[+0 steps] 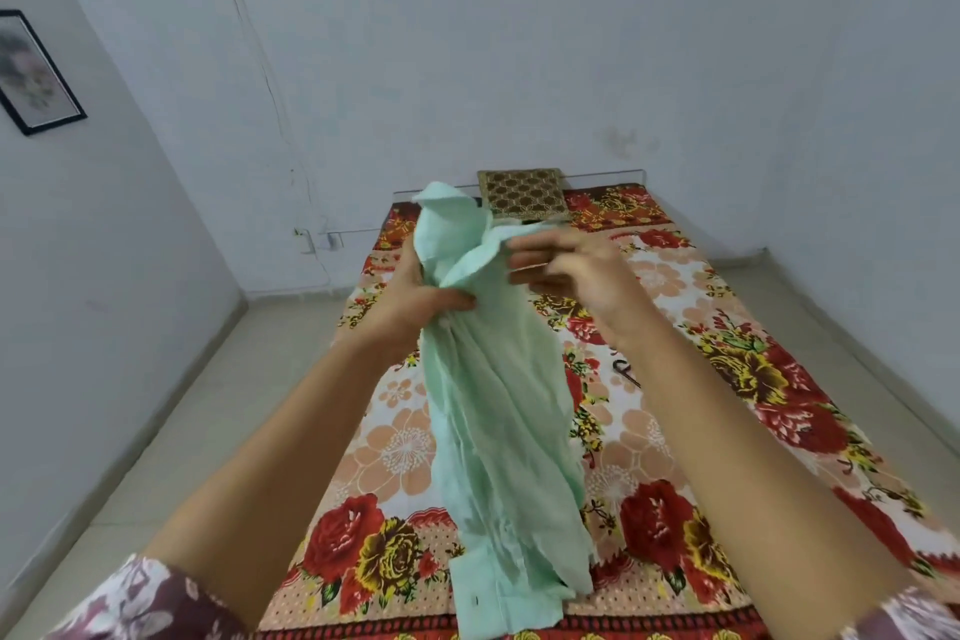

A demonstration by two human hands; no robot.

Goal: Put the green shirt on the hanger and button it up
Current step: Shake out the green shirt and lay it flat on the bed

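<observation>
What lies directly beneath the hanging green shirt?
The green shirt, gripped by both hands, hangs over a floral bedsheet. A dark hook shape peeks out beside it; anything under the fabric is hidden.

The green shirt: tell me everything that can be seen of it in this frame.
The green shirt is pale mint, of thin, creased woven-looking cloth. It hangs bunched lengthwise in the air above the flowered bedspread, collar end up and a buttoned cuff at the bottom near the camera. The left hand grips it in a fist just below the collar; the right hand pinches the collar edge. The front looks unbuttoned. No hanger can be seen inside it; whether its lower end touches the bed cannot be told.
</observation>
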